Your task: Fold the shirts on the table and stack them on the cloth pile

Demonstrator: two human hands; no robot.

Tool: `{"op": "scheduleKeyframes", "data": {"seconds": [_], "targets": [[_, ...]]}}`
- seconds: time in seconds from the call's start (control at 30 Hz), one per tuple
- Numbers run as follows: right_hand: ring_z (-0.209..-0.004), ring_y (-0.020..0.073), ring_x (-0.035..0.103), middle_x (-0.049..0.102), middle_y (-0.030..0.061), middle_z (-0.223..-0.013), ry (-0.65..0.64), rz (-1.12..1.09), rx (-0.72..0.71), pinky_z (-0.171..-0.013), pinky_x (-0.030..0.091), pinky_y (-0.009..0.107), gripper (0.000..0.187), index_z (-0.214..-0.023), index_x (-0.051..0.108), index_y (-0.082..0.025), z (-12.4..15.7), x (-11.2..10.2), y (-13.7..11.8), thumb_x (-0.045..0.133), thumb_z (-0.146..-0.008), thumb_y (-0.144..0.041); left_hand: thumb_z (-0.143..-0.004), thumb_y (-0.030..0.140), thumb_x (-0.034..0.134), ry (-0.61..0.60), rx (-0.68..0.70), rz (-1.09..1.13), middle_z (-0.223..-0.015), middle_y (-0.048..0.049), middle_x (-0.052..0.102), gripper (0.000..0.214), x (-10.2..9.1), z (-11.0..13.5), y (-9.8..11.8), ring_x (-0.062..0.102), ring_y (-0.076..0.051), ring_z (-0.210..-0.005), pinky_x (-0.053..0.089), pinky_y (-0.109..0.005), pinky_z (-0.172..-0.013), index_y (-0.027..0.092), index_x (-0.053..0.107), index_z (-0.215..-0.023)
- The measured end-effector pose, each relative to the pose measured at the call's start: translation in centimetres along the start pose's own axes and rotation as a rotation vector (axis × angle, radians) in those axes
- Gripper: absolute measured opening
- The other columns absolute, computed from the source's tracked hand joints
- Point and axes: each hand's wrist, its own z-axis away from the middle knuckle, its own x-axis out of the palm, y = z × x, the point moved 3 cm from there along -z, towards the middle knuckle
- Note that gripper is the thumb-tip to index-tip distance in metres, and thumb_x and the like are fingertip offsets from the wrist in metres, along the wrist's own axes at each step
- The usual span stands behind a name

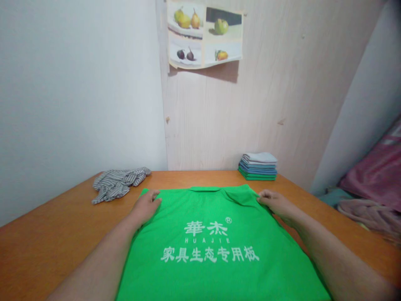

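Observation:
A bright green shirt (216,246) with white printed characters lies spread flat on the wooden table (46,238), collar away from me. My left hand (145,207) rests on its far left shoulder corner, fingers curled and pinching the cloth edge. My right hand (274,202) grips the far right shoulder corner the same way, fingers closed on the fabric. Both forearms lie along the shirt's sides.
A crumpled grey striped garment (117,183) lies at the table's far left. A stack of folded cloths (258,166) in green, blue and white stands at the far right by the wall. Pink and other fabrics (372,184) pile up right of the table.

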Motion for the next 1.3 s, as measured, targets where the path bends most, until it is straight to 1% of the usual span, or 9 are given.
{"op": "scheduleKeyframes", "data": {"seconds": [0.1,0.27,0.43,0.53,0.63,0.9,1.07,1.2,1.3], "targets": [[-0.045,0.0095,0.036,0.043,-0.0072,-0.053,0.055,-0.062,0.131,-0.044,0.025,0.023,0.028,-0.072,0.050,-0.022,-0.3,-0.7,1.5,0.068,-0.068,-0.044,-0.076,0.035,0.056,-0.005,-0.007,-0.023,-0.117,-0.0140,0.069,0.045,0.0,-0.1,0.0,0.064,-0.027,-0.109,0.049,-0.036,-0.093,0.014,0.062,-0.115],[-0.044,0.0096,0.041,0.048,-0.0070,-0.056,-0.009,-0.129,0.177,-0.042,0.027,0.023,0.032,-0.089,0.055,-0.022,0.1,-0.8,1.4,0.070,-0.070,-0.043,-0.079,0.040,0.054,-0.003,-0.031,-0.038,-0.103,-0.0100,0.071,0.049,-0.2,0.3,0.2,0.067,-0.026,-0.094,0.052,-0.034,-0.081,0.014,0.060,-0.121],[-0.045,0.0095,0.041,0.048,-0.0087,-0.056,-0.120,-0.081,0.130,-0.043,0.026,0.022,0.050,-0.115,0.057,-0.020,0.6,-0.7,0.7,0.069,-0.067,-0.027,-0.077,0.032,0.055,-0.003,0.002,-0.082,-0.104,-0.0092,0.070,0.048,-0.5,0.2,0.1,0.067,-0.025,-0.096,0.052,-0.032,-0.081,0.014,0.060,-0.122],[-0.044,0.0092,0.039,0.045,-0.0094,-0.055,-0.079,0.012,0.100,-0.043,0.025,0.022,0.055,-0.120,0.057,-0.018,0.6,-0.6,0.7,0.064,-0.066,-0.020,-0.078,0.028,0.052,0.050,0.010,-0.163,-0.106,-0.0090,0.070,0.046,-0.7,-0.2,-0.1,0.067,-0.025,-0.099,0.051,-0.032,-0.084,0.016,0.060,-0.121],[-0.047,0.0106,0.046,0.051,-0.0067,-0.059,-0.033,0.154,0.079,-0.045,0.031,0.023,0.056,-0.123,0.058,-0.016,0.2,-0.7,1.0,0.059,-0.067,-0.018,-0.080,0.026,0.050,0.038,0.002,-0.250,-0.106,-0.0098,0.070,0.046,-0.7,-0.3,-0.3,0.068,-0.025,-0.097,0.051,-0.033,-0.083,0.015,0.058,-0.124],[-0.066,0.0190,0.060,0.066,0.0038,-0.072,0.064,0.495,-0.055,-0.058,0.042,0.027,0.046,-0.117,0.070,-0.017,-1.0,-1.5,1.7,0.065,-0.072,-0.023,-0.087,0.025,0.048,-0.019,0.038,-0.353,-0.120,-0.0159,0.068,0.046,-0.3,0.0,-0.4,0.065,-0.027,-0.110,0.050,-0.037,-0.091,0.012,0.052,-0.131],[-0.083,0.0241,0.068,0.076,0.0080,-0.094,0.024,0.624,-0.122,-0.074,0.050,0.031,0.035,-0.111,0.076,-0.022,-1.1,-1.6,2.2,0.063,-0.079,-0.027,-0.089,0.026,0.048,-0.031,0.133,-0.525,-0.125,-0.0154,0.066,0.043,-0.4,0.4,0.3,0.062,-0.029,-0.114,0.048,-0.039,-0.095,0.013,0.056,-0.129],[-0.105,0.0279,0.067,0.073,0.0086,-0.117,0.011,0.681,-0.140,-0.092,0.050,0.037,0.032,-0.110,0.076,-0.024,-1.0,-1.6,2.6,0.059,-0.083,-0.027,-0.091,0.025,0.046,-0.032,0.181,-0.638,-0.125,-0.0158,0.066,0.038,-0.4,0.8,0.8,0.061,-0.030,-0.115,0.044,-0.041,-0.101,0.013,0.061,-0.124],[-0.108,0.0298,0.067,0.073,0.0098,-0.118,0.012,0.723,-0.149,-0.095,0.049,0.040,0.034,-0.113,0.075,-0.023,-0.7,-1.8,1.9,0.058,-0.084,-0.029,-0.092,0.026,0.046,-0.025,0.175,-0.663,-0.123,-0.0169,0.066,0.039,-0.4,1.1,1.3,0.061,-0.031,-0.113,0.046,-0.042,-0.099,0.012,0.061,-0.125]]}}
